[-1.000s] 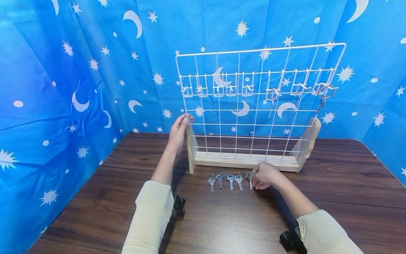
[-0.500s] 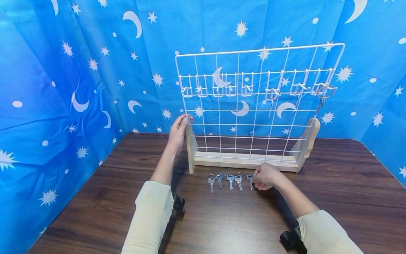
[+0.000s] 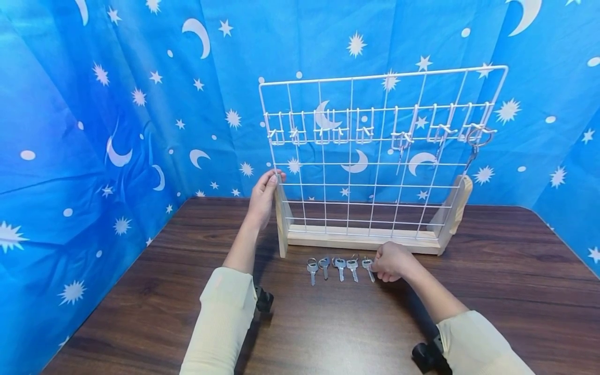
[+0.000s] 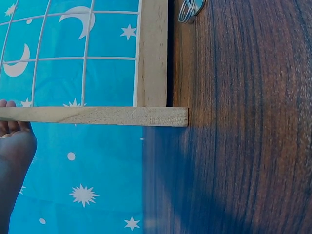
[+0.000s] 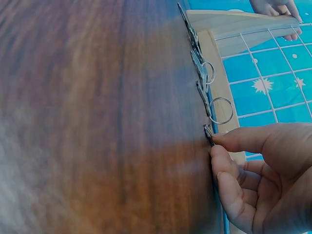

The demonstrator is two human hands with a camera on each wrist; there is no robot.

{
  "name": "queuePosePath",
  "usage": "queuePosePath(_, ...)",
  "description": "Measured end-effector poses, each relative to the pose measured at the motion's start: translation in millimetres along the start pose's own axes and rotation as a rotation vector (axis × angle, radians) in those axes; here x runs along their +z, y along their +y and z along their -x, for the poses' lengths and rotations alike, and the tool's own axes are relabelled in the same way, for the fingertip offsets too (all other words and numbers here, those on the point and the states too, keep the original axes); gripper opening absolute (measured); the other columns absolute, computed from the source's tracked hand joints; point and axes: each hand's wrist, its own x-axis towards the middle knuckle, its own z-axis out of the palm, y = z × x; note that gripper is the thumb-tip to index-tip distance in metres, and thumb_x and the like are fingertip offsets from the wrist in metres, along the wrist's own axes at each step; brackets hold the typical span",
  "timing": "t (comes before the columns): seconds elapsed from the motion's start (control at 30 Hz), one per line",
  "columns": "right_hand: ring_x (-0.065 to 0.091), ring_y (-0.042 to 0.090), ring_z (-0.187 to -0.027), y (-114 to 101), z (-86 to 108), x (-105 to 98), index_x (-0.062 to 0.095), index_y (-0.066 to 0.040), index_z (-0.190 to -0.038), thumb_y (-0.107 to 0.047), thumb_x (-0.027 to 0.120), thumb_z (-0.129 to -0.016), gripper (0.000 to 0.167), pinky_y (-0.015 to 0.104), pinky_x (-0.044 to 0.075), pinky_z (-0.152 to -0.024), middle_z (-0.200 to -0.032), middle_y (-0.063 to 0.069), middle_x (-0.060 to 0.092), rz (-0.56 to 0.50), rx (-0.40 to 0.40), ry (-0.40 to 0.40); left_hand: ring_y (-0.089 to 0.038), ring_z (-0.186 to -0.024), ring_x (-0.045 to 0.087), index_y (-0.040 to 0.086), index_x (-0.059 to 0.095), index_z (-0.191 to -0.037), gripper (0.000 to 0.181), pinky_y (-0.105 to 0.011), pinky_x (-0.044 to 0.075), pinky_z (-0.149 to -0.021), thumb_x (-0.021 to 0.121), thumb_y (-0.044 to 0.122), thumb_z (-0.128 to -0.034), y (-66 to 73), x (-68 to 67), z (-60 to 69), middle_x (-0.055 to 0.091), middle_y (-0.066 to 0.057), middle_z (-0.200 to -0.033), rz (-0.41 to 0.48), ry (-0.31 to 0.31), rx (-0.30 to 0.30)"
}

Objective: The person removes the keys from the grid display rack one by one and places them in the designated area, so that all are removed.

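A white wire grid rack [image 3: 349,185] with wooden side posts stands upright on the table. My left hand [image 3: 263,200] grips the top of its left wooden post [image 3: 282,219]; the left wrist view shows the fingers [image 4: 12,126] at that post. In front of the base lies a row of several silver keys [image 3: 339,265] with rings. My right hand [image 3: 394,260] pinches the rightmost key [image 3: 367,265] at the table surface. Seen from the right wrist, thumb and fingers of the right hand [image 5: 273,170] meet at this key [image 5: 208,132], partly hiding it.
White hooks [image 3: 365,133] line the upper grid. Keys hang on the right-hand hooks, one from a large ring [image 3: 480,136]. A blue curtain [image 3: 225,78] with moons and stars stands behind the brown wooden table [image 3: 328,328].
The rightmost key has turned slightly at my right fingers, its head now leaning left. My left hand keeps its place on the post, and the other keys lie as before.
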Motion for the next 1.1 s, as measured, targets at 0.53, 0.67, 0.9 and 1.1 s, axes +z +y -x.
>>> queuePosePath(0.53, 0.058, 0.013, -0.049, 0, 6.1, -12, 0.06, 0.002, -0.07, -0.004, 0.06, -0.083, 0.014, 0.028, 0.052, -0.049, -0.057, 0.006, 0.06, -0.073, -0.051, 0.063, -0.027, -0.117, 0.048, -0.008, 0.046, -0.125, 0.033, -0.032, 0.034, -0.101, 0.038, 0.014, -0.1004, 0.1, -0.2, 0.2, 0.05, -0.027, -0.124, 0.012, 0.001, 0.0)
queuePosePath(0.67, 0.058, 0.012, -0.05, -3, 10.6, -24, 0.061, 0.004, -0.075, -0.004, 0.058, -0.083, 0.012, 0.028, 0.052, -0.049, -0.058, 0.005, 0.06, -0.13, -0.084, 0.121, -0.028, -0.118, 0.048, -0.009, 0.045, -0.125, 0.035, -0.032, 0.033, -0.102, 0.038, 0.015, -0.1006, 0.7, -0.4, 0.1, 0.049, -0.029, -0.124, -0.002, -0.004, 0.004)
queuePosePath(0.9, 0.059, 0.012, -0.055, -12, 21.3, -49, 0.062, 0.005, -0.082, -0.008, 0.057, -0.086, 0.015, 0.027, 0.051, -0.05, -0.062, 0.005, 0.062, -0.13, -0.132, 0.231, -0.027, -0.117, 0.048, -0.007, 0.046, -0.125, 0.035, -0.033, 0.034, -0.102, 0.038, 0.016, -0.1009, 2.3, -0.1, 1.4, 0.05, -0.028, -0.123, -0.016, -0.005, 0.003)
queuePosePath(1.1, 0.059, 0.014, -0.057, -26, 34.1, -71, 0.063, 0.002, -0.088, -0.019, 0.058, -0.09, 0.021, 0.027, 0.044, -0.051, -0.065, 0.003, 0.064, -0.05, -0.21, 0.426, -0.026, -0.117, 0.048, -0.008, 0.046, -0.125, 0.035, -0.032, 0.034, -0.102, 0.038, 0.016, -0.1007, 0.9, -0.5, 0.5, 0.05, -0.027, -0.123, -0.008, -0.005, 0.001)
